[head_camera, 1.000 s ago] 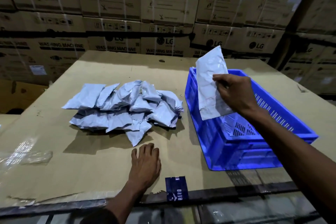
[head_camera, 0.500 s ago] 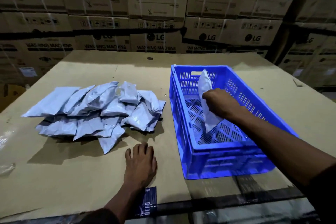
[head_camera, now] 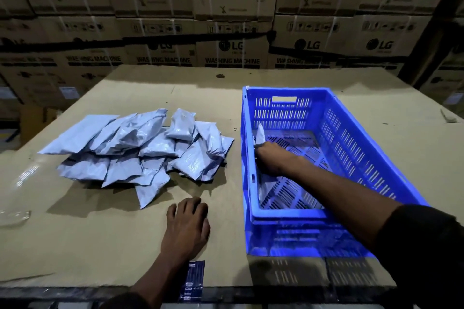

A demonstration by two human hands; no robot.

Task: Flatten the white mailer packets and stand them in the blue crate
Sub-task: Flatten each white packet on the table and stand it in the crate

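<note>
Blue crate [head_camera: 364,158]: plastic, slotted walls, on the cardboard tabletop [head_camera: 100,233] to the right of the pile.
Right hand [head_camera: 273,160]: inside the crate, grasping one white mailer packet [head_camera: 259,135], which stands on edge against the crate's left wall.
Left hand [head_camera: 187,228]: flat on the cardboard, fingers relaxed, grasping nothing.
Pile of packets [head_camera: 140,148]: loose heap left of the crate, still crumpled and unsorted.
Risk: with nothing beside it, the lone packet may slump flat once let go; its slack, unflattened film would encourage this.
</note>
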